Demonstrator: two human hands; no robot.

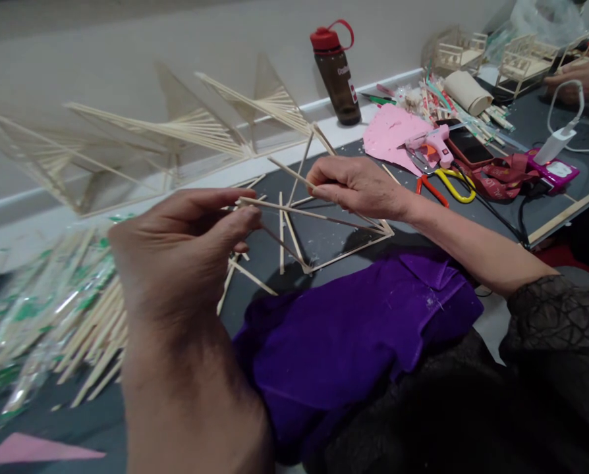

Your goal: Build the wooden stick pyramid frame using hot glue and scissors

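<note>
"Looking at the left hand (180, 257), what is its grip like?"

"Thumb and forefinger are pressed together, pinching the near end of a long stick (304, 212). That stick slants across to the right corner of the stick frame (348, 253)."

"And the right hand (356, 187)?"

"Also pinching: thumb against fingers on a thin stick (290, 172), whose free end points left and toward the back. I can't tell whether it runs on beneath the palm."

"Where does the frame sit?"

"On the dark worktop (522, 125), mid-length, between the back edge and the purple cloth (344, 329) bunched along the front. A few loose sticks (252, 276) lie just left of it."

"What's toward the left end?"

"Sticks in clear wrappers (91, 329), heaped beyond the left wrist, and a pink scrap (37, 449) nearer the front edge."

"Along the back edge?"

"Twisted stick structures (205, 128) stand on the pale ledge (368, 89), and a dark bottle (338, 82) with a red lid stands to their right."

"Right of the frame?"

"A pink sheet (393, 131) with a pink glue gun (439, 146) by it, pliers (433, 189) with red and yellow handles, a phone (467, 145) and a red lanyard (502, 178). Small stick models (526, 62) stand toward the back right corner, near another person (581, 79)."
</note>
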